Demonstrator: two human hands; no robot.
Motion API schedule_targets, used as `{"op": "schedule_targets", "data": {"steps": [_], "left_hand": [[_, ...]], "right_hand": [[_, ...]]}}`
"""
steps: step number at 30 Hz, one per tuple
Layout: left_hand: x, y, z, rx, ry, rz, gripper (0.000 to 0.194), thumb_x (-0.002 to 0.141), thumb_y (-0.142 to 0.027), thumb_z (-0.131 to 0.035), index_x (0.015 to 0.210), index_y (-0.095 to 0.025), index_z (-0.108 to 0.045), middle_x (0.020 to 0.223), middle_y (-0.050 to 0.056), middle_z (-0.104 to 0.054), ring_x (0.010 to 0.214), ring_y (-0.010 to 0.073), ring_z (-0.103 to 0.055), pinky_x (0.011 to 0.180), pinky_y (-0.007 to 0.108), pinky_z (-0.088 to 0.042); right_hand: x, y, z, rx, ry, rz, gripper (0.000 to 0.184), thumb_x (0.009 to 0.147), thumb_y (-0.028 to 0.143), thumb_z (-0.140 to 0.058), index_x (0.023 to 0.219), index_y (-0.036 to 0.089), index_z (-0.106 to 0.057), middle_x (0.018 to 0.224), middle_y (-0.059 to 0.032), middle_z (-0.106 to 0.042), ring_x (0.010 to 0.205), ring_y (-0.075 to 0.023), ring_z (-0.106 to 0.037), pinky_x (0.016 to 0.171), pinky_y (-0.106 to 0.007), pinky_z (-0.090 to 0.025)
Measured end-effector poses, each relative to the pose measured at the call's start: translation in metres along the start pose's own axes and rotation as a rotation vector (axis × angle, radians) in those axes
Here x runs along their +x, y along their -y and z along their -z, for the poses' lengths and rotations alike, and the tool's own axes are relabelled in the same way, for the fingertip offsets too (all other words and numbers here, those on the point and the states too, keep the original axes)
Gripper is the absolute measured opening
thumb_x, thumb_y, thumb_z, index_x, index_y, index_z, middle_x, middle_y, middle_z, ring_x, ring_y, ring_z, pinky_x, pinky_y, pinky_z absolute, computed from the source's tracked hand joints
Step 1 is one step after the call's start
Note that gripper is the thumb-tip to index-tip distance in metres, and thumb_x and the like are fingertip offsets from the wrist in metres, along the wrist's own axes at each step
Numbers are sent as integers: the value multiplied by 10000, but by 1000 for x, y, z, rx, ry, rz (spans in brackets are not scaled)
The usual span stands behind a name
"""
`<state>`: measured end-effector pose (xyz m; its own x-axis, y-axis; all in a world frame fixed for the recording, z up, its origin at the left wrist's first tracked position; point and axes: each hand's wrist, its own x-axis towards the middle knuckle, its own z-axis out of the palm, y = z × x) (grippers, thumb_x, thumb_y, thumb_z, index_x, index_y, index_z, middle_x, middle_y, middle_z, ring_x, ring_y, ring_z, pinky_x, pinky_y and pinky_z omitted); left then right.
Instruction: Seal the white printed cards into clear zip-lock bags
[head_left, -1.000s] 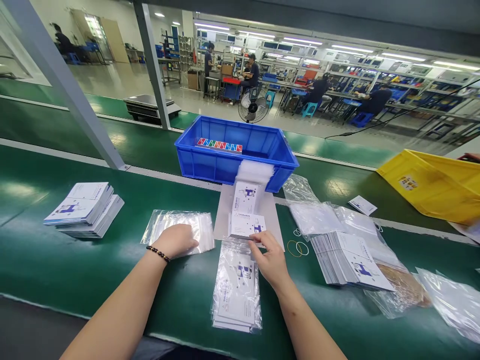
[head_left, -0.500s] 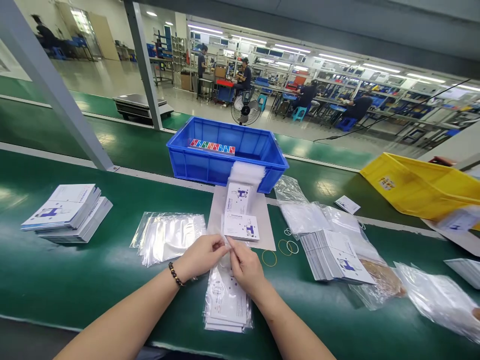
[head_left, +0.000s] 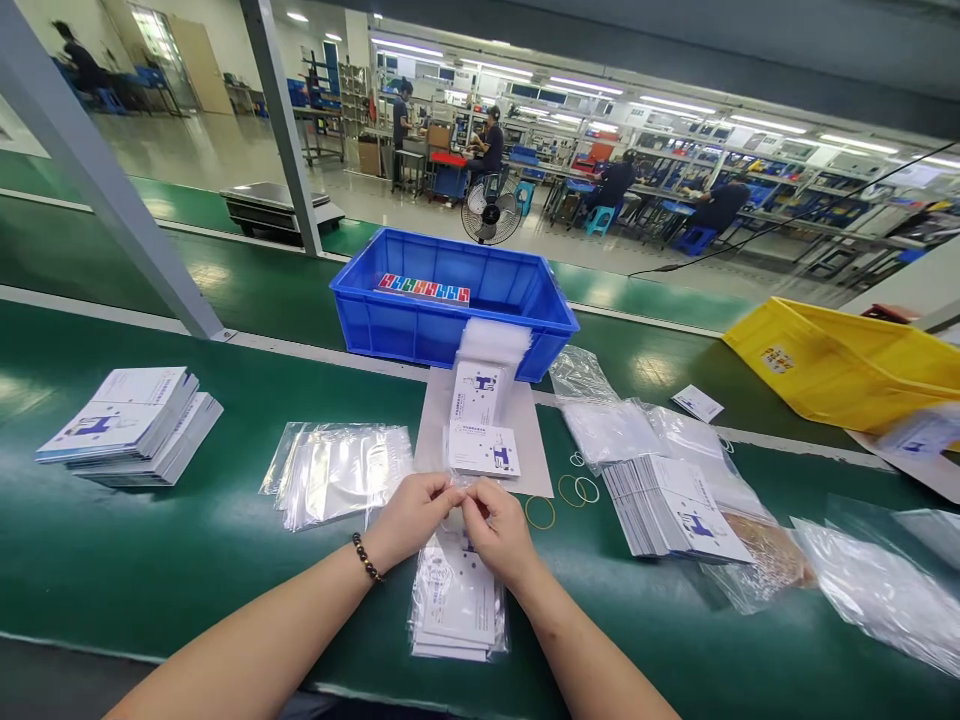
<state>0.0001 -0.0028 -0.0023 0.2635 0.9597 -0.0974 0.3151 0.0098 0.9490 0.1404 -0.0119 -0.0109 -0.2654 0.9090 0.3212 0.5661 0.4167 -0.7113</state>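
My left hand point(head_left: 416, 512) and my right hand point(head_left: 498, 528) meet over the bench, fingertips pinched together on the upper end of a clear plastic bag point(head_left: 459, 598). White printed booklets in bags lie stacked below my hands; their upper part is hidden by my fingers. Just beyond, a booklet with a purple figure point(head_left: 484, 452) rests on a grey board point(head_left: 535, 460). Behind it another booklet point(head_left: 475, 396) leans against a stack of white sheets point(head_left: 495, 342). Left of my hands lies a pile of empty clear bags point(head_left: 343, 470).
A blue bin point(head_left: 397, 333) stands behind the board, with a yellow bin point(head_left: 847, 370) far right. Booklet stacks sit left point(head_left: 127, 425) and right point(head_left: 675, 510). Rubber bands point(head_left: 540, 513) and loose plastic bags point(head_left: 611, 430) lie to the right. A metal post point(head_left: 142, 200) rises at left.
My fingertips have drawn closer together at the bag's upper end, the right hand shifting slightly up. At the far right, the plastic bags have shifted and a hand's edge is gone from view.
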Motion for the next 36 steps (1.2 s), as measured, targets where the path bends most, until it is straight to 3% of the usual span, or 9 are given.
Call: {"op": "schedule_targets", "data": {"steps": [6,9,14,17,20,24,28,31,36], "left_hand": [[-4,-2,-4,142,71,-33,312,766,-328,-412,499,-186,-334,494,-49,-353,501,101,-335,491,234,-264],[0,-1,-2,46,66,37,322,741,-356,-428,484,-187,-333,482,-55,-328,482,93,-316,482,228,-261],[3,-3,13,-62,-37,109,356,761,-418,-414,489,-190,-384,457,-49,-347,456,100,-344,467,227,-290],[0,-9,22,97,-164,-166,247,795,-367,-411,680,-186,-533,687,25,-557,709,169,-503,643,272,-395],[-4,-12,29,343,-28,-447,120,764,-260,-493,820,-203,-582,852,54,-601,905,208,-493,813,327,-372],[-4,-11,36,534,123,-359,141,746,-231,-522,616,-181,-543,657,29,-544,700,174,-501,719,313,-389],[-3,-10,38,456,165,-242,189,768,-234,-465,605,-173,-538,654,16,-532,650,148,-496,635,263,-386],[-1,-8,36,313,235,-142,211,768,-273,-462,623,-168,-573,639,3,-551,617,132,-495,603,239,-386],[1,-2,28,214,284,-62,179,732,-294,-513,665,-163,-614,652,-5,-578,607,124,-490,576,225,-381]], "right_hand": [[3,-11,-2,-206,-132,-25,260,808,152,-350,562,207,-413,553,5,-419,540,-134,-396,522,-256,-318],[3,-10,0,-256,-197,45,197,845,216,-356,743,180,-521,680,-47,-505,649,-170,-469,590,-281,-378],[-2,-3,1,-260,-15,240,178,830,249,-423,863,161,-574,761,-83,-558,687,-186,-503,615,-297,-405],[0,-4,8,-113,91,192,231,848,167,-360,798,177,-586,675,-48,-569,632,-157,-513,600,-273,-402],[3,-7,22,96,229,102,190,829,168,-414,786,188,-598,683,-22,-592,632,-136,-536,599,-247,-414],[5,-12,36,169,343,-8,208,755,223,-557,551,185,-544,586,14,-518,559,-115,-502,543,-229,-408],[8,-30,34,41,92,10,168,769,274,-548,666,189,-651,961,-75,-561,914,-198,-542,814,-337,-434],[13,-50,27,-176,-137,-147,196,753,283,-559,877,207,-690,1167,-115,-497,1106,-282,-446,936,-449,-354],[23,-69,27,-166,-257,-449,349,725,280,-551,1045,163,-624,1062,-127,-569,1003,-280,-522,896,-459,-397]]}}
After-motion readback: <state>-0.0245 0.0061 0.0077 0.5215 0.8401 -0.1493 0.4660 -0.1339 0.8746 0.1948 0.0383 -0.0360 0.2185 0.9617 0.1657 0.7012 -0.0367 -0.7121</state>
